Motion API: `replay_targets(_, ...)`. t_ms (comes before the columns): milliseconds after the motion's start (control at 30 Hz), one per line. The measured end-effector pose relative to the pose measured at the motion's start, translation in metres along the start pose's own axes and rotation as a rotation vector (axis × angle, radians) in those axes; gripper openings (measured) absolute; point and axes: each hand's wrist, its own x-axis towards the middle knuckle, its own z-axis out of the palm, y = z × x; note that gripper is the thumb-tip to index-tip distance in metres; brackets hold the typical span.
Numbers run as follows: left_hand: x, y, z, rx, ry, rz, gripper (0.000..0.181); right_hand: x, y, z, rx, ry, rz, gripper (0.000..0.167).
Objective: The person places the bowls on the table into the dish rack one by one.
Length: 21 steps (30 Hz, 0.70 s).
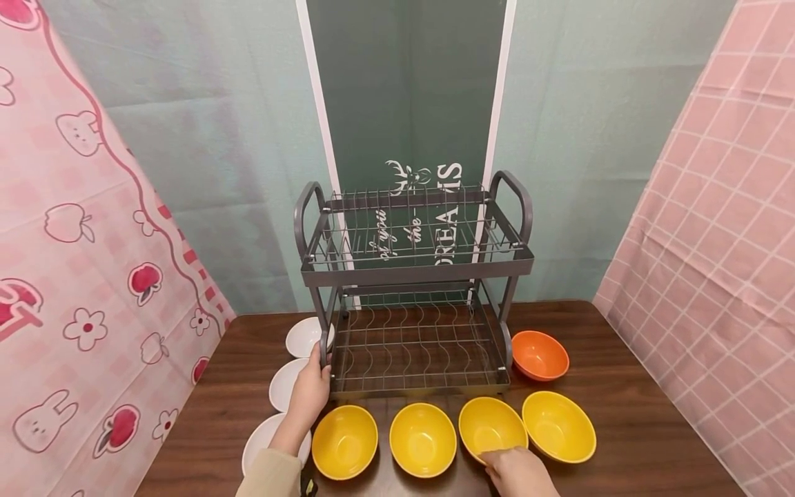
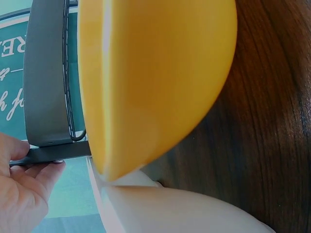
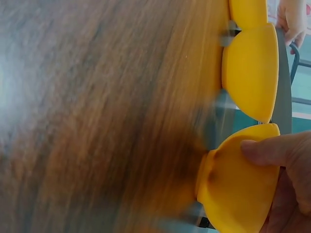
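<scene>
My left hand [image 1: 308,399] grips the lower left side post of a grey two-tier dish rack [image 1: 417,273]; in the left wrist view its thumb and fingers close around the dark metal. With my right hand [image 1: 522,472] I pinch the near rim of a yellow bowl [image 1: 489,422], third from the left in a row before the rack. The right wrist view shows the thumb [image 3: 262,151] against the bowl's outer wall and the other fingers behind the rim. Whether its base touches the table cannot be told. Both rack tiers hold no dishes.
More yellow bowls [image 1: 423,440] stand along the front, one [image 1: 559,426] at the right. An orange bowl [image 1: 540,355] sits right of the rack. Several white bowls [image 1: 273,442] line its left side on the brown table [image 1: 646,414]. Curtains hang around the table.
</scene>
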Motion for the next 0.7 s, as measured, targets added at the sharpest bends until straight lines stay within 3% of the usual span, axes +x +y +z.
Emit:
replay_targets(533, 0.001, 0.004, -0.001, -0.014, -0.007, -0.004, 0.042, -0.014, -0.009, -0.015, 0.016, 0.014, 0.000, 0.015)
replay_targets(700, 0.001, 0.012, -0.005, -0.017, -0.020, -0.068, 0.054, -0.017, -0.012, -0.020, 0.011, 0.045, -0.032, 0.014)
